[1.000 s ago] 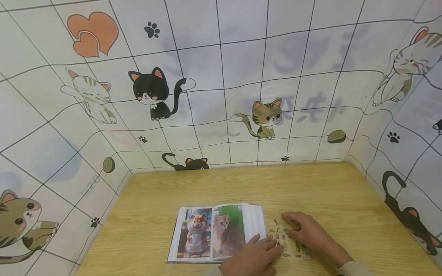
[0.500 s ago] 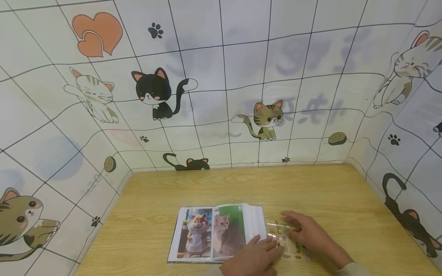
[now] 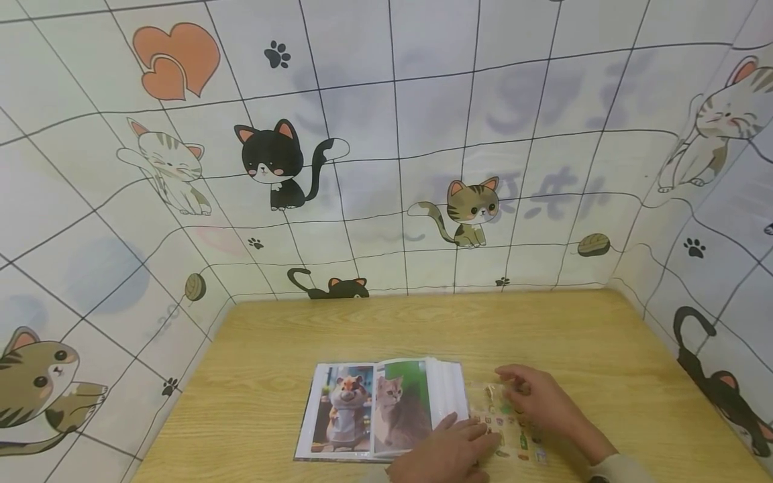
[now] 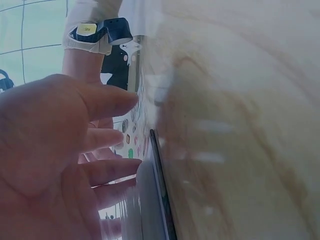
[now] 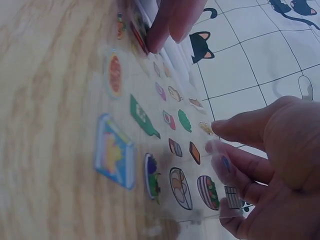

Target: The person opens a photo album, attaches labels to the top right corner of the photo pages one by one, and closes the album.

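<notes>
A clear sticker sheet [image 3: 504,439] with small food pictures lies to the right of an open photo album [image 3: 304,419]. My right hand [image 3: 540,399] holds the sheet by its upper right edge. In the right wrist view, the right thumb is at the near side of the sticker sheet [image 5: 170,155] and the right hand's [image 5: 280,155] other fingers show through the clear edge. My left hand [image 3: 443,451] lies with extended fingers across the album's lower right corner and the sheet's left edge. In the left wrist view, the left hand's [image 4: 55,150] fingertips are beside the album's dark cover edge [image 4: 160,175].
The album pages show an animal in an apron [image 3: 344,412] and a cat [image 3: 395,409]. A wooden table [image 3: 253,335] bears everything. White walls [image 3: 362,134] with cartoon cats and grid lines enclose it at the back and both sides.
The clear sheet has shifted and tilted slightly under the right hand, its glare moving. The right hand's fingers have drawn a little closer together. The left hand stays in place.
</notes>
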A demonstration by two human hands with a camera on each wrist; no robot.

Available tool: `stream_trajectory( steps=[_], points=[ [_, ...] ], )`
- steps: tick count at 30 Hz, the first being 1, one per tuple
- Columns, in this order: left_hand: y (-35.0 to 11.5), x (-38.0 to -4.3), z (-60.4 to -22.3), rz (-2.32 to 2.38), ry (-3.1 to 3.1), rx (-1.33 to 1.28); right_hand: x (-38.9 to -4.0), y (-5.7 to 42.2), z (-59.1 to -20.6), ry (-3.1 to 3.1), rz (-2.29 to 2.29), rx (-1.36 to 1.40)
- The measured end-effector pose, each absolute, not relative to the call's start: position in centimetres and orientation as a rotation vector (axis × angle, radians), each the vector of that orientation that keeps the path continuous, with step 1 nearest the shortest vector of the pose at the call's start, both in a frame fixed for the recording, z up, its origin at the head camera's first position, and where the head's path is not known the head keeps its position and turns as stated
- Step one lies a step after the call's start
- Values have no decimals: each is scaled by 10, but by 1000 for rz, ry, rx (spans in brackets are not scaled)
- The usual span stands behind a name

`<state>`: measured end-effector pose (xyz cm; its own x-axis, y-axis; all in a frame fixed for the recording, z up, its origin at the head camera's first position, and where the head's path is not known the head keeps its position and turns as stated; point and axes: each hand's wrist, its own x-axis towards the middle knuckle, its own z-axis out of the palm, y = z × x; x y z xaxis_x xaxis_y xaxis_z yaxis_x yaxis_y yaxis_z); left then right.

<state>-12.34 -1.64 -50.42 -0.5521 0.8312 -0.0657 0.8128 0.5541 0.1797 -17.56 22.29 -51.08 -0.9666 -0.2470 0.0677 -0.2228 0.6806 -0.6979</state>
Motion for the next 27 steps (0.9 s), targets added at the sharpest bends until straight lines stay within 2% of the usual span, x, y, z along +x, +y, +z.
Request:
stream_trajectory(
  steps=[5,12,18,27],
  points=[
    [-13,-126,-503,459,2661,1306,-176,225,-508,2853,-1206,-444],
    [-7,-131,-501,1209,2803,934,-176,230,-493,2796,-1309,-636],
    [-2,-141,-502,1573,2552,680,-173,233,-478,2722,-1439,-812],
    [3,-146,-496,1942,2186,507,-170,231,-469,2693,-1432,-779]
  ],
)
